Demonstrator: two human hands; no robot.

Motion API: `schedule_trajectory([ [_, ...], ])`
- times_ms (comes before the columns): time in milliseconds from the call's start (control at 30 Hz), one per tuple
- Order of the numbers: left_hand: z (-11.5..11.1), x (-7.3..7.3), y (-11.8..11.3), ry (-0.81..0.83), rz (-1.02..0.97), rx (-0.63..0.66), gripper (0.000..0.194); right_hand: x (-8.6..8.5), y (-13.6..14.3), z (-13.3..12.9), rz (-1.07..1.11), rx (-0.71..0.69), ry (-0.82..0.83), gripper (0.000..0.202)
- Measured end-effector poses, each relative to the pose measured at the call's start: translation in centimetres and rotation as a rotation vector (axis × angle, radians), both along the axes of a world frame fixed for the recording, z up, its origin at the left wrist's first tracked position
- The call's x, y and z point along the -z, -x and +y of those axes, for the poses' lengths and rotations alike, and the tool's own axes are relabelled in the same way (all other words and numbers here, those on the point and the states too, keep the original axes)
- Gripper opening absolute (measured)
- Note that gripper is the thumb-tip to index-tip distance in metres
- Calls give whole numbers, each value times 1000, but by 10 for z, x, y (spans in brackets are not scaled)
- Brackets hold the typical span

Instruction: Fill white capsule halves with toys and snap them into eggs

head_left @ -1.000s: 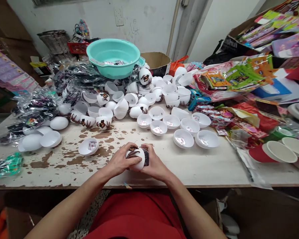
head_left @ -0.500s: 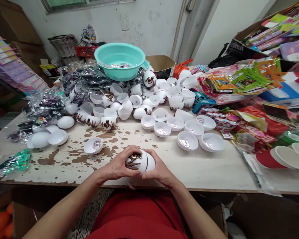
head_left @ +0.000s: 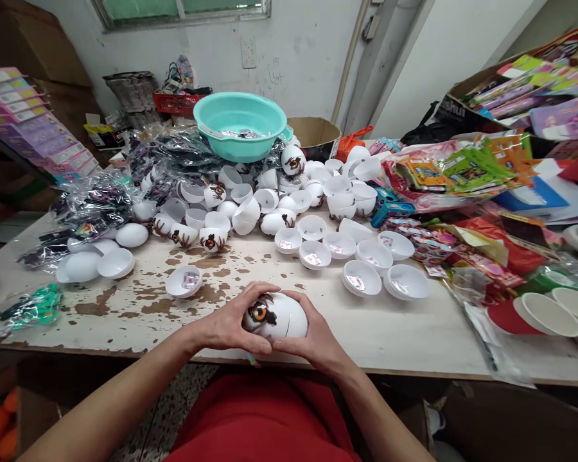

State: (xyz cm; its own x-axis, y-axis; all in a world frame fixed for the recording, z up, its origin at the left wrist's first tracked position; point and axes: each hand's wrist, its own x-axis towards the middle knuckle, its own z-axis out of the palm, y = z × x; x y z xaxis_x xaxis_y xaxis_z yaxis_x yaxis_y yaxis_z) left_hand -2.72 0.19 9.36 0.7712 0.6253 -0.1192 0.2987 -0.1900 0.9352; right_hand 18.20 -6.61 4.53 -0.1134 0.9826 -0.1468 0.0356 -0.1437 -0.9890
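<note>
Near the front edge of the table, both of my hands are closed around one white plastic egg [head_left: 289, 317] with a printed orange eye and dark claw marks. My left hand [head_left: 228, 324] grips the printed half. On the plain half sits my right hand [head_left: 318, 337], its thumb close to the left one. A thin seam line shows between the halves. Just beyond stands an egg half [head_left: 183, 282] with a small packet in it. To the right, several white egg halves [head_left: 361, 278] hold similar packets. A heap of printed egg halves [head_left: 214, 232] lies farther back.
A turquoise basin [head_left: 241, 151] with small packets stands at the back. Dark items in clear bags [head_left: 94, 202] and plain white eggs [head_left: 81, 266] lie left. Colourful snack bags [head_left: 467, 163] and red paper cups [head_left: 505, 317] fill the right side. The table's front edge [head_left: 390, 371] is close.
The gap between the egg's two halves has closed to a thin line. The egg has turned in my hands so that its orange eye now shows. The head view has shifted slightly.
</note>
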Motion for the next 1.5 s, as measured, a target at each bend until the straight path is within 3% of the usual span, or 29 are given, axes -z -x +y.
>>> schedule_trajectory([
  [100, -6, -5, -2, 37, -12, -73, 61, -3, -1, -2, 113, 33, -41, 75],
  [267, -10, -6, -5, -174, -70, -13, 50, 3, -2, 0, 569, -68, 188, 78],
  [433, -11, 0, -9, 68, 26, -176, 53, -2, -4, -4, 350, 31, 121, 85],
  [600, -13, 3, -15, 242, -27, -282, 55, -7, -7, -9, 267, -25, 100, 87],
  [833, -8, 8, -15, 295, -94, -225, 54, -4, -10, -12, 138, -32, 41, 95],
  [967, -13, 10, -20, 281, -86, -271, 50, -4, -4, -13, 175, 25, 74, 93],
  [1100, -21, 13, -34, 547, -159, -455, 50, 1, -4, -13, 263, 146, 119, 95],
  [1233, -30, 11, -44, 741, -171, -547, 48, -2, -10, -16, 185, 50, 157, 119],
  [1367, -43, 3, -51, 777, -170, -690, 42, -13, -7, -25, 197, 78, 155, 108],
  [1500, -37, 1, -57, 767, -138, -642, 41, -15, -7, -25, 249, 141, 192, 111],
])
